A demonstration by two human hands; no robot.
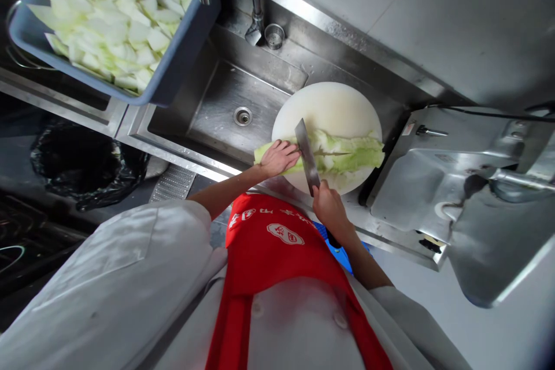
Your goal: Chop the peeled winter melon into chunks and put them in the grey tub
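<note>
My right hand is closed around the handle of a cleaver, whose blade stands across a pale green vegetable. My left hand presses on the uncut length of the vegetable, fingers bent and close to the blade's left side. To the right of the blade, cut pale green pieces lie in a row, reaching the board's right edge. All of this rests on a round white cutting board. The vegetable's exact kind is not clear.
The board bridges the right part of a steel sink with a drain. A blue-grey tub of pale cut pieces stands upper left. A faucet is behind; a black-lined bin sits lower left, a steel machine right.
</note>
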